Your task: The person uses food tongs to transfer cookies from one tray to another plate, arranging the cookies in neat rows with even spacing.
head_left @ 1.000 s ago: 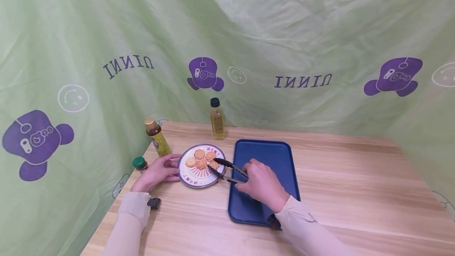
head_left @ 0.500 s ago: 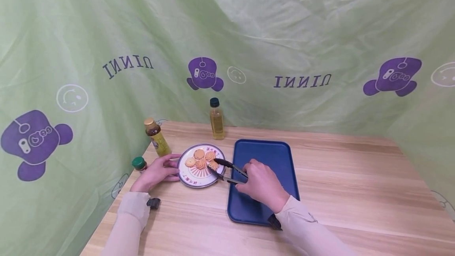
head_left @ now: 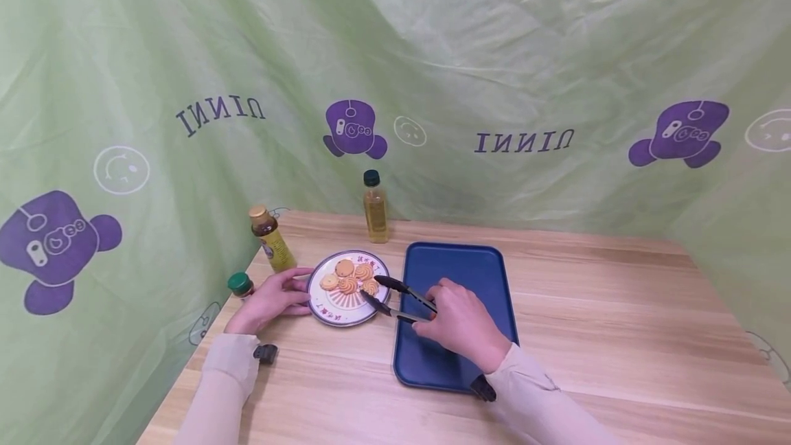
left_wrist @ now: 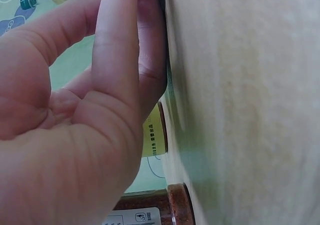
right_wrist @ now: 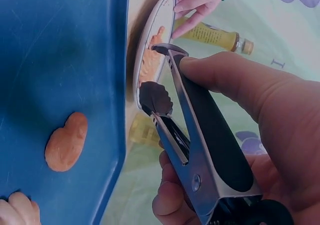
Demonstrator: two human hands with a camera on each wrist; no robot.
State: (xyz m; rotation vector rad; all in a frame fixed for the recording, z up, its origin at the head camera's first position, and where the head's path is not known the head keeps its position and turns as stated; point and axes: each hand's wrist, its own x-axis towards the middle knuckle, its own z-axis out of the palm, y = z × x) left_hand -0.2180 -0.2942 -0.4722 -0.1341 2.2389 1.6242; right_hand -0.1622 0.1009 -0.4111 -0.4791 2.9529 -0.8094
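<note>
The cookie [head_left: 370,288] nearest the tongs sits toward three o'clock on a round plate [head_left: 358,310], with four others to its nine and eleven o'clock sides. The tongs [right_wrist: 212,135] come in from about four o'clock, tips apart on either side of it; whether they touch it I cannot tell. The right hand [head_left: 463,325] has its fingers and thumb wrapped round the tongs, and the left hand [head_left: 278,299] rests loosely extended fingers against the plate's rim at nine o'clock. Squeezed too hard, the cookie might crumble; pinched unevenly, it could twist free or shove its neighbours, and a push from the left hand could slide the plate into the blue tray [head_left: 454,259] at three o'clock. That tray bears a brown lump [right_wrist: 66,142], perhaps another cookie, and its raised rim is a lip the tongs could catch. The tight side is nine to ten o'clock: a green-capped jar [head_left: 240,283] stands near the tabletop's edge beside the left hand, a sauce bottle [head_left: 274,246] just beyond, and a careless wrist could topple either. An oil bottle [head_left: 376,215] limits reach past twelve o'clock. The easiest room lies beyond the tray, where the tabletop [head_left: 618,321] runs wide toward three o'clock.
</note>
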